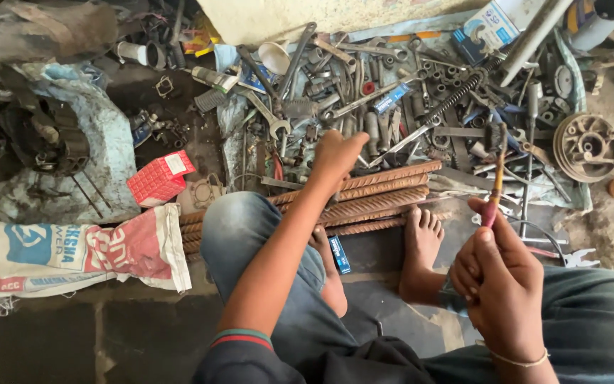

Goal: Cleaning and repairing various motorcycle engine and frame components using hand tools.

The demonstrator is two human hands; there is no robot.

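Closest to the lens, the seated person's right hand (499,281) is wrapped shut around the red handle of a thin hand tool (495,186), which points upward over the right knee, its dark head above the far edge of the mat; a pale thread bracelet (524,361) circles that wrist. Across the lap, the left hand (335,153) stretches out to the scattered metal, fingers curled loosely down onto the spanners and sockets (349,92) just beyond a bundle of rusty ribbed steel bars (371,192); whether it pinches anything cannot be told. Bare feet (421,242) rest against the bars, a small blue packet (340,254) lying between them. Containers are few: a red carton (159,178) sits closed at the left of the bars; a printed white sack (65,252) lies flat beside it, contents hidden; a blue-and-white box (488,28) stands at the heap's far edge; a round metal hub (586,146) rests at the right.
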